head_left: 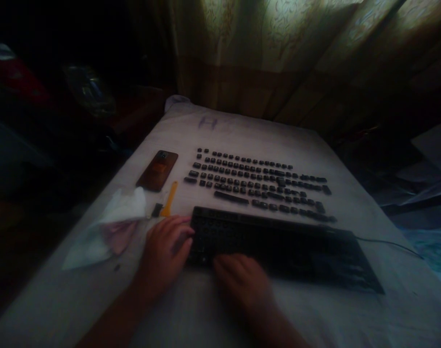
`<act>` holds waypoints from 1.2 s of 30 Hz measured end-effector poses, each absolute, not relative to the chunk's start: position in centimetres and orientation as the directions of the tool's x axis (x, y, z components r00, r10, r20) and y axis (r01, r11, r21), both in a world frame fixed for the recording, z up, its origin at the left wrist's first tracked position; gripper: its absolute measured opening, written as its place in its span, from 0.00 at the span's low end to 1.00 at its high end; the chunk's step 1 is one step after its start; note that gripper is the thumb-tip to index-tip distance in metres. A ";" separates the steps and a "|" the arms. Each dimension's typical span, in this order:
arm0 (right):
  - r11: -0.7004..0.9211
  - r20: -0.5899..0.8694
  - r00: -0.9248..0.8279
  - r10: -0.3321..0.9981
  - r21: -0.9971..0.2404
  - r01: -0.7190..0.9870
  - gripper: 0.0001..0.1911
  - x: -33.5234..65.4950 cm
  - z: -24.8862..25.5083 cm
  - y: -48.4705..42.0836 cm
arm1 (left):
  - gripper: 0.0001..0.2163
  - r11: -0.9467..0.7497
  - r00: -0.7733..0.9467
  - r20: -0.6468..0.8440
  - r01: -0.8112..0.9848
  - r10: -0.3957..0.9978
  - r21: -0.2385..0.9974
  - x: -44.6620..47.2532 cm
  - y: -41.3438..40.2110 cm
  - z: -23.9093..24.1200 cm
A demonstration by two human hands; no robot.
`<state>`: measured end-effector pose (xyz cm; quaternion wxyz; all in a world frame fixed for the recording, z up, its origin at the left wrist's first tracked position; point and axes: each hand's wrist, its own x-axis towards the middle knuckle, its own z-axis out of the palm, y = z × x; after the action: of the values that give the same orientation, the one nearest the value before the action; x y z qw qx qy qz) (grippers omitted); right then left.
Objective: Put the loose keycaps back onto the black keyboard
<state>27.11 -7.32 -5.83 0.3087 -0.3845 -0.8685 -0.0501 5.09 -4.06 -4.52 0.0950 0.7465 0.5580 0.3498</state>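
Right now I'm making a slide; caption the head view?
Left hand and right hand at a dark keyboard, loose keycaps in rows beyond.

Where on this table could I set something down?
Bare tablecloth shows beyond the rows of keycaps, toward the curtain, and right of them, above the cable. It's crowded on the left: phone, yellow tool and crumpled white bundle near the left hand.
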 end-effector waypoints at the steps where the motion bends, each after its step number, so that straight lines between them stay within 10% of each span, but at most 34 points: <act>1: 0.695 0.581 -0.499 0.643 -0.169 0.698 0.15 27.1 -6.0 -7.3 | 0.07 -0.352 0.126 0.411 0.766 0.903 0.538 5.1 -4.0 -4.7; 25: 0.728 0.819 -0.369 0.439 -0.084 0.680 0.13 25.9 -7.7 -5.4 | 0.12 -0.285 0.023 0.406 0.749 0.913 0.598 4.3 -2.4 -7.1; 36: 0.703 0.743 -0.381 0.551 -0.167 0.691 0.13 26.4 -7.2 -6.6 | 0.12 -0.276 0.033 0.381 0.748 0.924 0.604 4.6 -2.3 -6.7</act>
<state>26.37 -6.63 -7.16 0.4108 -0.3755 -0.8264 -0.0853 4.65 -2.32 -6.73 0.1193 0.7087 0.5898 0.3682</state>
